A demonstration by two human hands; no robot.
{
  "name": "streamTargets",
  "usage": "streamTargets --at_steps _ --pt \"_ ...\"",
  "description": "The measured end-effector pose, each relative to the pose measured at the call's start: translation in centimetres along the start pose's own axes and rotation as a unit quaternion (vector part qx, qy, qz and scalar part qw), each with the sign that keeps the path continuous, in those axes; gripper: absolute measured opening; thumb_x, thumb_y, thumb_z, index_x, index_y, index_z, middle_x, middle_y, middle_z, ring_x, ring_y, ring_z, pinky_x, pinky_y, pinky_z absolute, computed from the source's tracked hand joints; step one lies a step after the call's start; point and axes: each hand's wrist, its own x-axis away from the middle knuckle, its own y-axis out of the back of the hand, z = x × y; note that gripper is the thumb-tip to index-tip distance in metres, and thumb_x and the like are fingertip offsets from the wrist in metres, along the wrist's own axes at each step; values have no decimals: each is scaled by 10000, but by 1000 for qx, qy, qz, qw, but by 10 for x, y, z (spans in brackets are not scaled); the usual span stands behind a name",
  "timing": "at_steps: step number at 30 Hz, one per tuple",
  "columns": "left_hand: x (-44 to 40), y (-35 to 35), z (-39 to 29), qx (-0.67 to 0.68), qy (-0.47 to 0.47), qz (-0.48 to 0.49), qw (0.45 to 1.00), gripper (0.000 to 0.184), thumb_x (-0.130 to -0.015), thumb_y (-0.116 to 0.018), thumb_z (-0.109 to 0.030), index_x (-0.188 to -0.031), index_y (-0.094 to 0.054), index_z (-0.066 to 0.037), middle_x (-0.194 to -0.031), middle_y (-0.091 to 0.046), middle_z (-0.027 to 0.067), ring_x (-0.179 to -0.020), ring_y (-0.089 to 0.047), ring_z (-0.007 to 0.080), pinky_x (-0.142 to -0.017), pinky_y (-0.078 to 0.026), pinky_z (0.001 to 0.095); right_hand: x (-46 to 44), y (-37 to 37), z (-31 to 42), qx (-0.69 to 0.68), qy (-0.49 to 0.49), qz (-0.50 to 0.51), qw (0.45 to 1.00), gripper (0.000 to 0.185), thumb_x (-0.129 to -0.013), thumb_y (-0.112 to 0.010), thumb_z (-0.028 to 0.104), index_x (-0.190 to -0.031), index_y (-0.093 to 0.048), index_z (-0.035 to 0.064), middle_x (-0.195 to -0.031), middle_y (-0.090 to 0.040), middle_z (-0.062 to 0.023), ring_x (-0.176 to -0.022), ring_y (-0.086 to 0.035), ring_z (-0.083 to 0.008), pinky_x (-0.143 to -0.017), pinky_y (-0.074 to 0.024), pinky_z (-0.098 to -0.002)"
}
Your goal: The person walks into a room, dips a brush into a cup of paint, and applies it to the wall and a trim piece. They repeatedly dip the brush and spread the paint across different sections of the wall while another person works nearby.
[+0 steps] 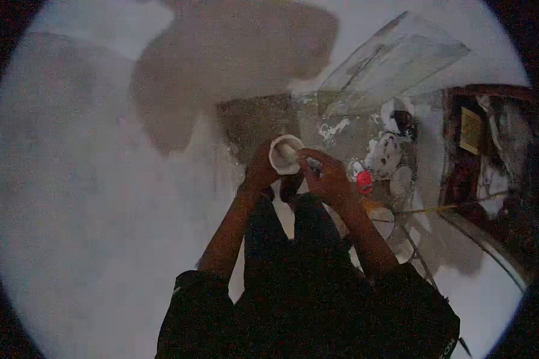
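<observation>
My left hand (260,166) is closed around the side of a small white tub (273,163), held up in front of my legs with its mouth facing me. My right hand (324,173) is closed at the tub's right rim. From its fingers a pale brush (290,153) reaches into the tub; its bristles and handle are blurred in the dim light. What lies at the bottom of the tub is hard to make out.
A pale sheet or board (401,60) lies at the upper right. Below it are white-splashed containers (386,154), a red object (363,181) and a round bucket-like thing (379,222). A doorway (479,137) opens at the far right. White wall (102,239) fills the left.
</observation>
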Motion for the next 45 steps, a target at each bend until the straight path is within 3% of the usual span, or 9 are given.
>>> streamTargets --at_steps 2,7,12,15,20,24,29,38,45 --pt "-9 -17 33 -1 -1 -22 1000 903 -701 -935 -376 -1422 -484 -72 -1362 -569 193 -1256 -583 380 -1032 -509 500 -10 9 -16 -40 -124 7 991 289 -1013 -636 224 -1233 -689 45 -972 -758 -187 -818 -747 -248 -750 -585 -367" --pt "-29 -89 149 63 -99 -94 989 977 -693 -945 -408 -1457 -435 -78 -1398 -543 192 -1265 -580 378 -1035 -513 498 4 -22 -140 -195 -157 -54 967 263 -1022 -640 202 -1199 -697 16 -935 -761 -143 -780 -733 -185 -706 -586 -335" --pt "-68 -100 205 -92 46 -40 994 1019 -673 -959 -405 -1478 -420 -92 -1412 -538 193 -1292 -564 388 -1042 -510 516 -38 -112 -291 -420 -159 -87 889 281 -1026 -649 201 -1196 -694 -18 -930 -750 -128 -801 -720 -176 -710 -583 -324" --pt "-86 -110 253 -34 5 -16 999 1042 -662 -964 -416 -1489 -414 -102 -1434 -528 188 -1307 -555 389 -1052 -505 527 -46 -142 -337 -330 -197 -81 920 290 -1018 -664 201 -1197 -693 -25 -972 -751 -128 -850 -722 -182 -758 -582 -321" --pt "-130 -109 317 -3 -34 30 999 1013 -658 -960 -446 -1463 -454 -96 -1417 -558 176 -1307 -565 363 -1061 -505 523 -72 -163 -380 -45 46 -23 998 311 -974 -722 242 -1150 -725 -14 -1052 -760 -143 -945 -734 -229 -878 -570 -345" --pt "-160 -102 346 -139 -45 43 988 954 -669 -951 -451 -1431 -504 -90 -1375 -606 163 -1280 -594 351 -1049 -519 517 -89 -172 -412 -40 114 -58 991 286 -947 -747 220 -1147 -740 16 -1088 -758 -158 -988 -734 -248 -911 -561 -368" --pt "-189 -108 373 -138 -27 -3 990 947 -666 -950 -456 -1425 -516 -91 -1372 -616 156 -1268 -603 354 -1040 -525 518 -110 -139 -418 -39 135 -188 972 213 -970 -685 127 -1163 -743 60 -1144 -740 -178 -1061 -723 -284 -935 -560 -403" --pt "-200 -125 399 -126 -42 -4 991 941 -665 -949 -456 -1421 -525 -91 -1372 -623 152 -1257 -611 358 -1034 -529 519 -253 -138 -544 282 312 -141 896 297 -939 -651 6 -1223 -685 85 -1290 -684 -143 -1166 -670 -346 -975 -546 -438" --pt "-200 -112 395 -120 -42 13 992 943 -666 -950 -448 -1424 -520 -87 -1375 -619 157 -1259 -609 361 -1037 -526 519 -204 -75 -445 328 372 -296 816 366 -883 -657 -70 -1222 -673 67 -1281 -691 -138 -1151 -679 -351 -975 -544 -471"
